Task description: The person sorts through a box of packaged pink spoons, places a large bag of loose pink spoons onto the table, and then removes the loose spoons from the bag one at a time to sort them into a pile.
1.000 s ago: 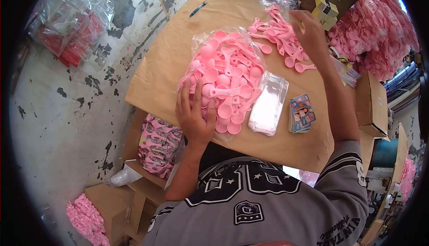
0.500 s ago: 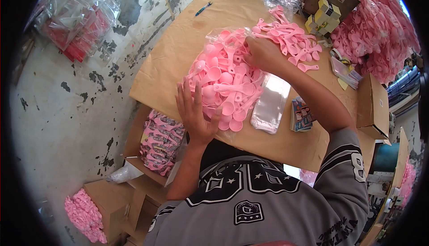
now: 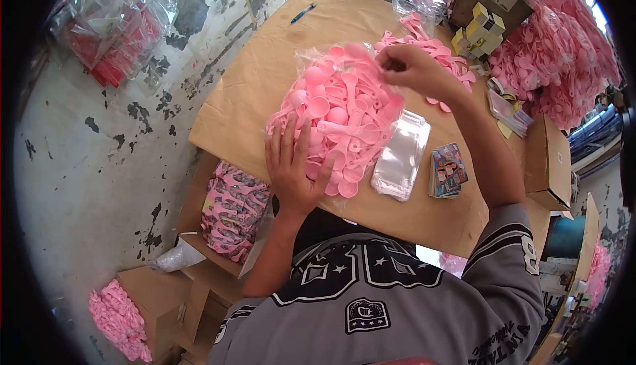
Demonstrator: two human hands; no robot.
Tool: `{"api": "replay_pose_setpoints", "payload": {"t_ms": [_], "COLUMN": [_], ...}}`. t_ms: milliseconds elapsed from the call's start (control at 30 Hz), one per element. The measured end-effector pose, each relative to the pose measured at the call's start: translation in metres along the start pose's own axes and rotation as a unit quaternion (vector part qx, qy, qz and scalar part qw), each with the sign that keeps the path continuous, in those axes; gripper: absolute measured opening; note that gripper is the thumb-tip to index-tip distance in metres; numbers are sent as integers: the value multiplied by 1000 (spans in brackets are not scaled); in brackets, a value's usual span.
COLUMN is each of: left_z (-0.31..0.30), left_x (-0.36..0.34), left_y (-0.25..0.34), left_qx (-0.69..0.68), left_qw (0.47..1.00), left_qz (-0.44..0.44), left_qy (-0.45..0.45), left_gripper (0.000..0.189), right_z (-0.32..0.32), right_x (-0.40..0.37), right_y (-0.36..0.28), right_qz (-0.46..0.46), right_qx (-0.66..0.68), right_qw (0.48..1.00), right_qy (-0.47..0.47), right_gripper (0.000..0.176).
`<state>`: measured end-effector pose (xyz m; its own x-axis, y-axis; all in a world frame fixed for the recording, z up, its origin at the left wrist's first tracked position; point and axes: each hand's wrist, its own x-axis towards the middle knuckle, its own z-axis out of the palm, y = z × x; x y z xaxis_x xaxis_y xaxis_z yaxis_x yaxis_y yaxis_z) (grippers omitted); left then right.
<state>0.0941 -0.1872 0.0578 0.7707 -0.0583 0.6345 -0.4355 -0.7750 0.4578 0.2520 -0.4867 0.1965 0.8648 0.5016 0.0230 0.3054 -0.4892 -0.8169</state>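
A clear plastic bag full of pink measuring spoons (image 3: pixel 341 123) lies on the brown-covered table (image 3: pixel 245 100). My left hand (image 3: pixel 295 169) rests with spread fingers against the lower left side of the bag. Over the bag's upper right side is my right hand (image 3: pixel 414 70), its fingers curled; what they hold, if anything, is hidden. Loose pink spoons (image 3: pixel 434 50) lie behind that hand. Just right of the bag is a stack of clear plastic sleeves (image 3: pixel 402 156), with a stack of printed cards (image 3: pixel 448 171) beside it.
A pen (image 3: pixel 303 13) lies near the table's far left edge. Small yellow boxes (image 3: pixel 482 27) and a large heap of bagged pink spoons (image 3: pixel 550 53) stand at the back right. An open carton of packed spoons (image 3: pixel 235 212) is below the left edge.
My right hand has lifted and moved slightly right from the bag's top. The upper right of the bag has spread outward. My left hand still rests on the bag.
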Motion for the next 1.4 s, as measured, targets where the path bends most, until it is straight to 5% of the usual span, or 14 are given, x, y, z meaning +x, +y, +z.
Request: {"api": "replay_pose_setpoints", "payload": {"t_ms": [200, 333, 400, 467, 500, 600, 667, 767, 867, 1000, 1100, 1400], "left_z": [-1, 0, -2, -1, 0, 0, -1, 1, -1, -3, -1, 0], "left_x": [2, 3, 2, 3, 3, 5, 4, 4, 4, 3, 3, 4], "left_y": [-1, -1, 0, 0, -1, 1, 1, 0, 0, 0, 1, 0], "left_qx": [-5, -8, -5, -5, -5, -4, -1, -1, -4, 1, 1, -4], "left_qw": [1000, 1000, 1000, 1000, 1000, 1000, 1000, 1000, 1000, 1000, 1000, 1000], "left_qz": [14, 16, 14, 16, 19, 19, 20, 25, 24, 20, 20, 22], "left_qy": [3, 7, 2, 4, 7, 8, 5, 7, 6, 6, 8, 9], "left_gripper": [78, 78, 78, 78, 77, 77, 77, 77, 77, 76, 76, 75], "right_z": [-28, -57, -69, -69, -63, -18, 12, 53, 67, 60, 58, 38], "right_x": [-8, -14, -22, -29, -30, -23, -23, -14, 3, 13, 11, -1], "right_y": [5, 35, 49, 71, 78, 30, 12, 8, 12, 15, 26, 4], "right_qz": [20, 65, 68, 6, -87, -98, -56, -1, 1, 30, -74, -24], "right_qx": [325, 248, -18, -389, -470, -187, -128, -285, -342, -327, -250, -181], "right_qw": [942, 959, 979, 879, 816, 949, 985, 958, 933, 943, 961, 981], "right_qy": [81, 123, 194, 275, 324, 233, 103, 42, 111, 47, 89, 66], "right_gripper": [30, 29, 32, 36, 38, 31, 29, 35, 43, 43, 40, 23]}}
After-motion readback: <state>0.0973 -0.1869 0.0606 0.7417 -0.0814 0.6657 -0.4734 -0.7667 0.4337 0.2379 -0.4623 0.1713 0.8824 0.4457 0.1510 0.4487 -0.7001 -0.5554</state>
